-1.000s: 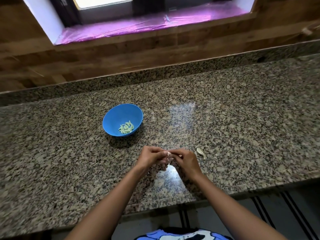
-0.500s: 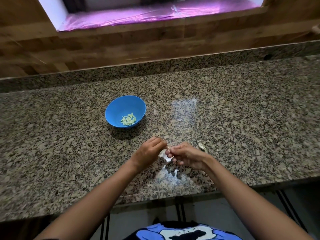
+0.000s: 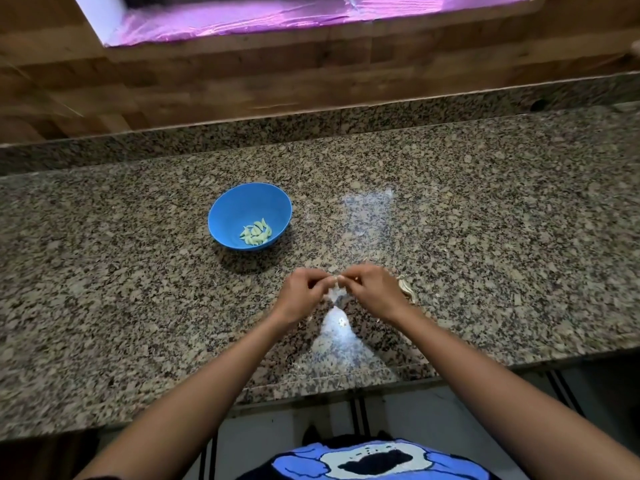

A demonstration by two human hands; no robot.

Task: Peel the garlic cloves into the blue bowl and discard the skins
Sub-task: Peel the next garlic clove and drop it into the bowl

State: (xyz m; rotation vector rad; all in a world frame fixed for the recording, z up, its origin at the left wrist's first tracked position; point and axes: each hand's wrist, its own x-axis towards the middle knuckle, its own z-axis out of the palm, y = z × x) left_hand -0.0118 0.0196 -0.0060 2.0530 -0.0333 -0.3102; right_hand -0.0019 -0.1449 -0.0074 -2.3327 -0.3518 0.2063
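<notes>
Granite counter [image 3: 138, 306] below left hand [image 3: 300, 293] and right hand [image 3: 374, 289], fingers [image 3: 325, 276] pinching garlic clove [image 3: 336, 279].

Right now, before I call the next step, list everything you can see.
countertop: one, speckled granite, across the frame.
wooden wall: one, brown, behind the countertop.
window ledge: one, pink-purple, top edge.
blue bowl: one, blue, on the countertop, left of centre.
peeled cloves: small heap, pale yellow-green, inside the blue bowl.
garlic clove: one, pale, near frame centre, mostly hidden.
pale scrap: one, beige, on the countertop right of the garlic clove; skin or clove, cannot tell.
shirt: one, blue, bottom edge.
left hand: one, pinching the garlic clove.
right hand: one, pinching the garlic clove.
</notes>
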